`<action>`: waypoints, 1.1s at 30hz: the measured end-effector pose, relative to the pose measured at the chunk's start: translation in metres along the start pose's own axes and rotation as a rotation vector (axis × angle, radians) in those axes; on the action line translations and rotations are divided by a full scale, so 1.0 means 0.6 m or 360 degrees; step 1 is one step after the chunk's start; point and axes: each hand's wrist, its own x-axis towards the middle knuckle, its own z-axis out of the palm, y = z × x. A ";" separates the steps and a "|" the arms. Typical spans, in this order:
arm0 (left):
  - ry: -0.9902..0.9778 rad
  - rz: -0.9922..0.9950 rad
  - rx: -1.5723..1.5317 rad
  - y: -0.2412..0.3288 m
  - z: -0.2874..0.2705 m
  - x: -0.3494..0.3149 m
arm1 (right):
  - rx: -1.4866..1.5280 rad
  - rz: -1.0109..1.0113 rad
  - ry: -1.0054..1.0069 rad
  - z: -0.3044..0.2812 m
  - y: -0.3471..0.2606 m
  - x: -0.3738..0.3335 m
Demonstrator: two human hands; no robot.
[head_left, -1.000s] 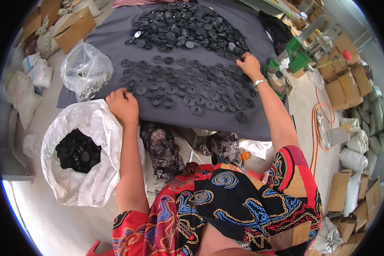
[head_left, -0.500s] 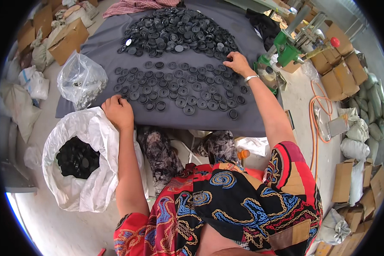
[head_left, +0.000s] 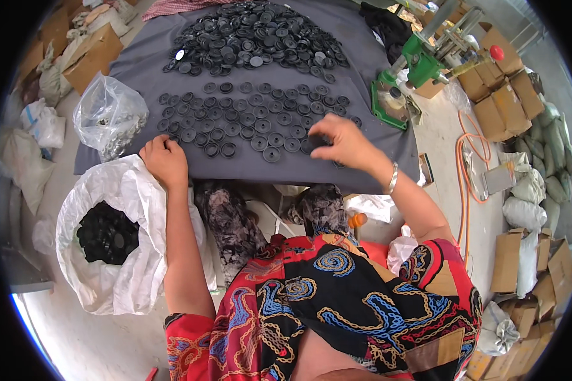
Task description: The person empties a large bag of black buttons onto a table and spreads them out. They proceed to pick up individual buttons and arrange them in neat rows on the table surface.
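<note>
Loose rows of round black plastic discs [head_left: 258,143], ring-rimmed, lie on a dark grey cloth [head_left: 190,166]. Over the near right of these rows is my right hand [head_left: 348,145], thumb and fingers curved apart; discs show in the gap, and I see none gripped. My left hand [head_left: 164,160] rests at the cloth's near left edge with its fingers bent together, fingertips beside a disc; what lies under them is hidden. Behind the rows rises a big heap of the same discs [head_left: 254,38]. By my left forearm stands an open white sack [head_left: 143,222] with black pieces inside.
A clear plastic bag [head_left: 105,108] of small shiny parts sits at the table's left edge. At the right edge stands a green hand press [head_left: 419,60] with a red knob. An orange hose [head_left: 462,165] lies on the floor; cardboard boxes [head_left: 507,113] and sacks line both sides.
My right hand has come nearer and to the left, from the far right of the rows to their near right. My left hand keeps its place at the cloth edge. The whole view has shifted slightly.
</note>
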 end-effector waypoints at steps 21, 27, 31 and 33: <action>-0.0006 0.0018 0.0017 -0.004 0.004 -0.002 | 0.0023 0.0543 0.0749 -0.003 0.032 -0.116; -0.0003 0.0032 0.0053 -0.007 0.007 -0.001 | -0.0425 0.0341 0.0776 0.018 0.057 -0.107; -0.0001 0.0032 0.0053 -0.011 0.009 -0.004 | -0.0143 0.0389 0.1018 0.008 0.070 -0.124; 0.0007 0.0036 0.0059 -0.014 0.009 -0.004 | -0.0082 0.0462 0.0844 -0.013 0.055 -0.143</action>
